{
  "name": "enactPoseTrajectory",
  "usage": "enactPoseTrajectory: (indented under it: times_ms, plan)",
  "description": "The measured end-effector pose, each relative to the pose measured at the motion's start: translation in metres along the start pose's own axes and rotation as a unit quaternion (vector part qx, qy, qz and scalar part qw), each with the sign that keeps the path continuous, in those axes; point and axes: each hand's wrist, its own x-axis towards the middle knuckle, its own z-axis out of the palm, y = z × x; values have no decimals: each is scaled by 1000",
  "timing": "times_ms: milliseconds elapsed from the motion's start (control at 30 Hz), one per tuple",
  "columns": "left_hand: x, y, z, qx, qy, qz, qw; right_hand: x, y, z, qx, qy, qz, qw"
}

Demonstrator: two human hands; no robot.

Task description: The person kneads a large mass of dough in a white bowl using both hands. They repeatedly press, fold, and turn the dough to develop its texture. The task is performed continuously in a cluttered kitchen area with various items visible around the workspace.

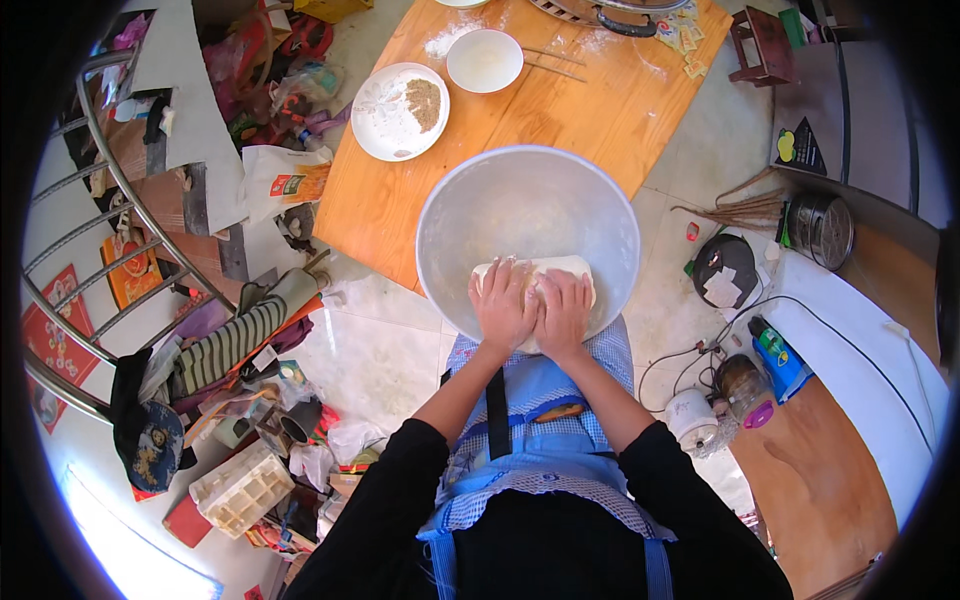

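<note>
A large metal basin (525, 199) leans over my lap, its far side overlapping the edge of the wooden table. Inside it, at the near side, lies a pale lump of dough (559, 264). My left hand (504, 300) presses on the left part of the dough, fingers curled over its far edge. Beside it, with the thumbs nearly touching, my right hand (562, 304) grips the right part. Both palms hide much of the dough. A blue checked apron (525, 450) covers my lap below the basin.
On the wooden table (577, 112) are a white plate (375, 120) with white and brown powder, a bowl (485, 60), chopsticks (555, 64) and a lidded pan (626, 26). A metal stair railing (124, 180) rises left. An electric cord (667, 356) lies right, near jars.
</note>
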Motion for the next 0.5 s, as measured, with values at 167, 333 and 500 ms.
enactPoseTrajectory:
  times_ms: [167, 333, 500]
  plan:
    - [19, -9, 35, -48, -1, -71, 996, 31, 27, 15, -6, -42, -6, 999]
    - [64, -16, 49, -38, -77, -172, 981, 70, 42, 37, -5, -93, 67, 993]
    - [110, -22, 46, -91, -142, -312, 935, 113, 43, 44, 27, -176, 149, 973]
